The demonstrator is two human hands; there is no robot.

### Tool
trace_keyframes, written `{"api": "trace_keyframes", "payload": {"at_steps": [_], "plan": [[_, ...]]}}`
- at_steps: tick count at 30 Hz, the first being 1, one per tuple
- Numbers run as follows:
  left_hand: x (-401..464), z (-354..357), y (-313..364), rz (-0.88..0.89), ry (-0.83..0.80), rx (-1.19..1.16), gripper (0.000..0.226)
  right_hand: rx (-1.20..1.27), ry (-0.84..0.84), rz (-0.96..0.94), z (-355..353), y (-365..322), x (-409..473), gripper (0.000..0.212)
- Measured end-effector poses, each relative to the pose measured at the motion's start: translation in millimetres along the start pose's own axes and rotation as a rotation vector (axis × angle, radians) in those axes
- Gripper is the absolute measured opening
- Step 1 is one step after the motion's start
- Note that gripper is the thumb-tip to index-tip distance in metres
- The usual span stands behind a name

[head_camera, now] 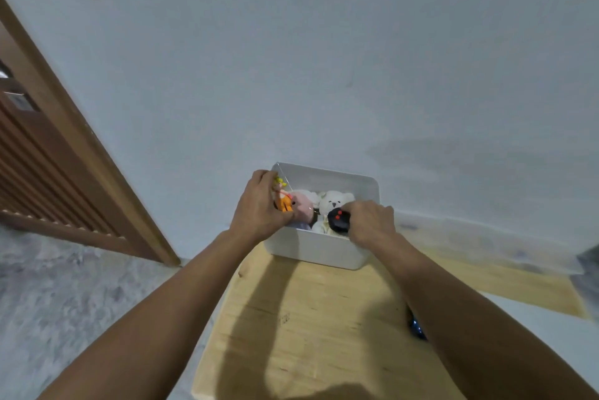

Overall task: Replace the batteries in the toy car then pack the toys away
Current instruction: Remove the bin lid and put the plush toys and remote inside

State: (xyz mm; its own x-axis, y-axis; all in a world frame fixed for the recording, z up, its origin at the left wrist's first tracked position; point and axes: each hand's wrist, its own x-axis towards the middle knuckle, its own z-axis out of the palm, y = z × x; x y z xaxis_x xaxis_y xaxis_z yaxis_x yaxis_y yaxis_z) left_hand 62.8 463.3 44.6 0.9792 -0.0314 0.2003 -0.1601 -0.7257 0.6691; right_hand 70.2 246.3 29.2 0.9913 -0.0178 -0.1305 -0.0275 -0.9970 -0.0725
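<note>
Currently both hands over white bin [311, 249] on wooden table [311, 318]. Left hand [259, 208] fingers closed around small orange figure [282, 200]; right hand [369, 221] grips black remote [337, 220]. White teddy [334, 202] inside bin.

Both forearms are bare to the frame edge, with no sleeves, left hand [259, 205] and right hand [371, 221] alike.

no readable text, label, brand or number is showing anywhere; a small dark mark on the wooden tabletop [284, 318] is staying too blurred to read.
</note>
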Motion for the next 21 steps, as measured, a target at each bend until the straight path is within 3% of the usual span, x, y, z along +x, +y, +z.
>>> {"api": "trace_keyframes", "payload": {"at_steps": [7, 11, 14, 21], "plan": [[24, 14, 3, 0.04, -0.094, 0.09, 0.073, -0.147, -0.15, -0.114, -8, 1, 6, 0.037], [41, 23, 4, 0.052, -0.2, 0.139, 0.084, -0.175, -0.147, -0.174, 0, 5, 16, 0.027], [50, 34, 5, 0.052, -0.276, 0.159, 0.077, -0.137, -0.149, -0.204, 2, 7, 20, 0.025], [67, 70, 6, 0.075, -0.47, 0.269, 0.077, -0.092, -0.119, -0.214, 5, 15, 22, 0.037]]}}
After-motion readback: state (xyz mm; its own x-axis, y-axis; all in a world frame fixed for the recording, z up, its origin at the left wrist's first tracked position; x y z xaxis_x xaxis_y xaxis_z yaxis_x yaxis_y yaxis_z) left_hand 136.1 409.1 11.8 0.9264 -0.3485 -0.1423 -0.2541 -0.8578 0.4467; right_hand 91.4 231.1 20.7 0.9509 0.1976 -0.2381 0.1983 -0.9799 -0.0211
